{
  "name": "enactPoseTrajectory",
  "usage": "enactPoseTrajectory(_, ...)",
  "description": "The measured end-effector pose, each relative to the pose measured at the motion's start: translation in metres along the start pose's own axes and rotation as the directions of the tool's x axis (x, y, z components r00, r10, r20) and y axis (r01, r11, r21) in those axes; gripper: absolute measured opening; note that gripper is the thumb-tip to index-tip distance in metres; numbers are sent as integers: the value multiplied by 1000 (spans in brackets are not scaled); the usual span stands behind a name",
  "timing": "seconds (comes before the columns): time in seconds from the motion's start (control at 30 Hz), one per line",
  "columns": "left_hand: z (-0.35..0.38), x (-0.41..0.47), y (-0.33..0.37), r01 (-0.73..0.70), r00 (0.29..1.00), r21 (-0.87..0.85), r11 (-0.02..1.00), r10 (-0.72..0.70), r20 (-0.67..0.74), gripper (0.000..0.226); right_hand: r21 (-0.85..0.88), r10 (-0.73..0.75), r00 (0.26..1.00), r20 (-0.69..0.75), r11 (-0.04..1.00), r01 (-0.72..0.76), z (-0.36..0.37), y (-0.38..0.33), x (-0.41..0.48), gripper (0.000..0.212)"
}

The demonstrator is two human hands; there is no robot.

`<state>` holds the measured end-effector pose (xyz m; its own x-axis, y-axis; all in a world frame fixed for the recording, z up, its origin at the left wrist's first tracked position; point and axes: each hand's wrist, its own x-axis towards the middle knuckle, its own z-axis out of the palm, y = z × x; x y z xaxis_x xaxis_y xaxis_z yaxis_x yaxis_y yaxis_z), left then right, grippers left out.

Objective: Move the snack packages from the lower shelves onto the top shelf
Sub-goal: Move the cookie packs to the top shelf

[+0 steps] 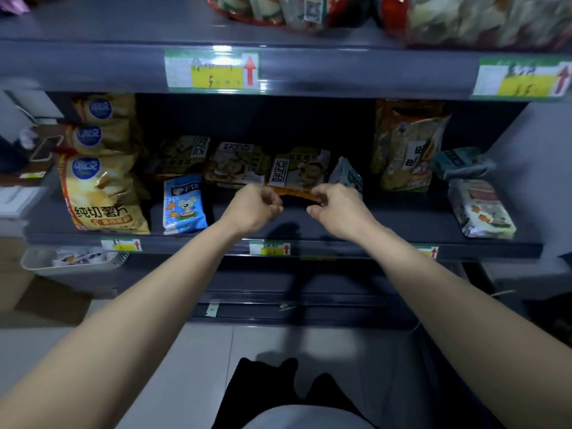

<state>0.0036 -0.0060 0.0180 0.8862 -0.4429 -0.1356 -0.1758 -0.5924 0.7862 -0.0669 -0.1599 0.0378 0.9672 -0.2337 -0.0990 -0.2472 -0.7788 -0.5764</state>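
The left hand [252,209] is pinching the left end of the orange bottom edge of a tan biscuit pack [300,168], its fingers curled against the thumb. The right hand [339,209] is pinching the right end of that same edge in a like curled grip. The pack is sitting near the middle of the lower shelf [356,226], leaning back; whether its bottom edge is touching the board cannot be told. Two more biscuit packs [236,164] are lying in a row at its 9 o'clock, the nearer one touching it. A blue pouch [184,205] is standing at its 8 o'clock, apart from the left hand. A pale pouch [348,174] is leaning just beside it at 3 o'clock. Stacked chip bags [102,193] are filling the shelf's far 9 o'clock end, and tall yellow bags [405,147] are standing at the pack's 2 o'clock. The top shelf [123,29] is running across at 12 o'clock, carrying red-edged bags [269,10] toward 1 o'clock, with a price tag [213,71] on its front lip.
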Motion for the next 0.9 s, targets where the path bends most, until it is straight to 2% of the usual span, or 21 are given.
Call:
enactPoseTrajectory(0.2,17,30,-13,85,996,-60,995,-86,-15,14,-15,-2,998,70,1000,3,19,8,33,46)
enactPoseTrajectory(0.3,26,53,-24,130,992,-82,988,-130,9,16,-57,1,997,77,998,3,26,13,50,41)
enactPoseTrajectory(0.43,35,84,-37,167,985,-47,985,-165,44,14,-226,47,992,116,974,-20,31,25,67,23)
enactPoseTrajectory(0.53,43,104,-41,202,978,-20,979,-200,56,14,-414,66,990,124,910,-9,31,34,74,4)
enactPoseTrajectory(0.6,51,114,-41,278,958,-63,958,-273,85,20,-507,83,988,133,862,-4,32,38,77,10)
enactPoseTrajectory(0.73,66,130,-37,461,887,-265,847,-431,165,23,-580,136,984,117,813,-43,33,46,84,25)
enactPoseTrajectory(0.9,76,142,-32,628,775,-471,619,-547,315,51,-555,89,991,97,832,-21,34,48,95,24)
